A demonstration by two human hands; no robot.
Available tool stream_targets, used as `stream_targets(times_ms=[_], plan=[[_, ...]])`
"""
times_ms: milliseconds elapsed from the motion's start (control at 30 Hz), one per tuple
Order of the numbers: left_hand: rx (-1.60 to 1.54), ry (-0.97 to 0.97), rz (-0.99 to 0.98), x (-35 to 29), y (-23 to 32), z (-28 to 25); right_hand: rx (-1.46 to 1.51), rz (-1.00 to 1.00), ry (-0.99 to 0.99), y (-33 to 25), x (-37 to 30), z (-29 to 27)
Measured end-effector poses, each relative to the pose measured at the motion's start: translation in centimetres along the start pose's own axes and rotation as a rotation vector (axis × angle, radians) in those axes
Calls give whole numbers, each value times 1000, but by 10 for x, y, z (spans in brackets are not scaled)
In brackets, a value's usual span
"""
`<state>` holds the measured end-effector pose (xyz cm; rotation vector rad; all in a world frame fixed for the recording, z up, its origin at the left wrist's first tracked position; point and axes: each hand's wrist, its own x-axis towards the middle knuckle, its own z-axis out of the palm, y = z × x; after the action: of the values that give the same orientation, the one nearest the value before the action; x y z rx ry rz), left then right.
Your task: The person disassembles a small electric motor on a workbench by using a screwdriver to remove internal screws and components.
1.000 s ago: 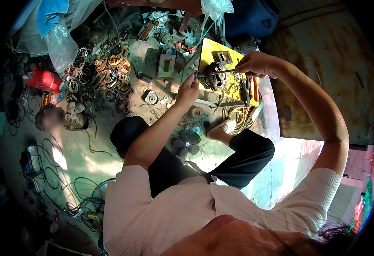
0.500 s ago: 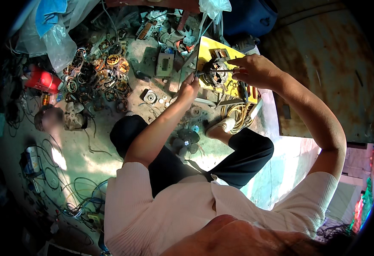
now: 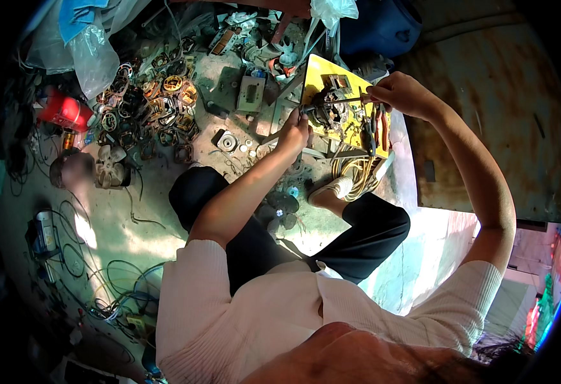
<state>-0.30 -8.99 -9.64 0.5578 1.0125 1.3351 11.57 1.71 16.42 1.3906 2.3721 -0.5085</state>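
Note:
A small electric motor (image 3: pixel 327 114), dark and grimy with its metal frame exposed, rests on a yellow board (image 3: pixel 317 69). At its left end, my left hand (image 3: pixel 293 133) has its fingers closed around a dark projecting part. My right hand (image 3: pixel 403 96) is closed on the handle of a screwdriver (image 3: pixel 351 100) at the board's right side. The thin shaft points left across the motor; its tip is lost among the dark parts. Beside the motor lie dark-handled pliers (image 3: pixel 371 136) and a red-handled tool (image 3: pixel 382 131).
A heap of stripped motor parts (image 3: pixel 159 102) covers the floor at the left. Coiled yellowish hose (image 3: pixel 355 171) lies below the board near my foot. A rusty metal panel (image 3: pixel 485 128) stands to the right, a blue drum (image 3: pixel 383 29) behind. Loose cables (image 3: pixel 111 301) spread at the lower left.
My right hand has drawn back up and right with the screwdriver, uncovering more of the motor and the tools. My left hand stays at the motor's left end.

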Motion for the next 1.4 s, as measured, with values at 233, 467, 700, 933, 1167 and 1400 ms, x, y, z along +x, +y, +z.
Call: stream_targets(times_ms=[233,467,700,933,1167,1400], plan=[[-43,-2,-11,-6,6,1,-423,-649,319,-4,-14,0],[-17,16,-36,-1,3,1,-80,-255,207,-2,-8,1],[3,-20,-9,2,-1,0,26,36,-77,3,4,-5],[78,20,-54,5,-3,-2,-450,-550,301,6,-18,12],[147,43,-10,14,-14,-3,160,-267,271,10,-15,15],[1,-14,6,10,-12,-6,-173,-31,63,-3,-11,0]])
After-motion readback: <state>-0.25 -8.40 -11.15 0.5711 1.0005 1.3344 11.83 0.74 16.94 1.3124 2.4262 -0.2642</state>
